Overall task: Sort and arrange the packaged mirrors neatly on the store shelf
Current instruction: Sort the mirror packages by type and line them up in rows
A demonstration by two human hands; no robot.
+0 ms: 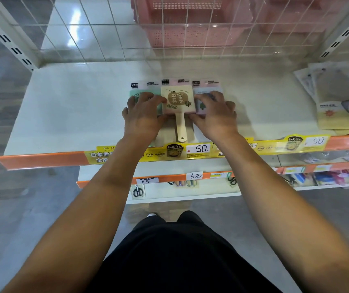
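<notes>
3 packaged hand mirrors sit side by side mid white shelf (pixel 63 106), w/ the cream wooden-look paddle mirror (pixel 179 102) in the middle. Left hand (pixel 143 115) lies fingers spread on the mint green mirror pack (pixel 136 95), right hand (pixel 215 113) likewise spread on the pale lilac mirror pack (pixel 201 93). Neither's gripping, just pressing flat.

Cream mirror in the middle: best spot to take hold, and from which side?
Probably the handle of the cream mirror: it sticks out bare toward the shelf's front edge. Come from the front; the left hand and right hand flank its head.
</notes>
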